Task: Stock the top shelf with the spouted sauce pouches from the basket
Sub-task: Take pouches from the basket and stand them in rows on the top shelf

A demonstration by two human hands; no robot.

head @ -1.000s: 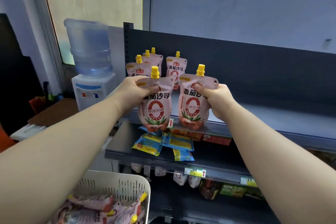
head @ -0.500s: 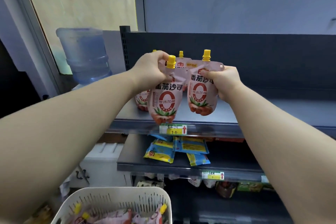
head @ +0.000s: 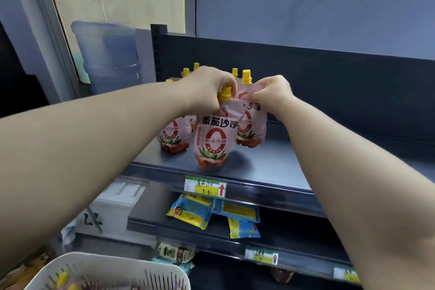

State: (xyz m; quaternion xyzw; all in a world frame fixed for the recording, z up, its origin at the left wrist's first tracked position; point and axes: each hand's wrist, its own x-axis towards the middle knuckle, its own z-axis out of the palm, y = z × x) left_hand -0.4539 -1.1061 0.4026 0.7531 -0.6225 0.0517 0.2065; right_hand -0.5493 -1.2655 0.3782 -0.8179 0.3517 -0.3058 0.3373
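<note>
Pinching upright, spout-up sauce pouches (head: 215,139) at top shelf (head: 270,162): left hand (head: 207,88), right hand (head: 270,94).

A blue water jug (head: 108,54) stands at left; blue-and-yellow packets (head: 188,214) lie on the lower shelf (head: 150,212).

Left forearm (head: 94,148) and right forearm (head: 353,172), bare along all the length in view, full and smooth in outline. Left hand (head: 207,92) and right hand (head: 270,94) bare as well, with rounded knuckles.
</note>
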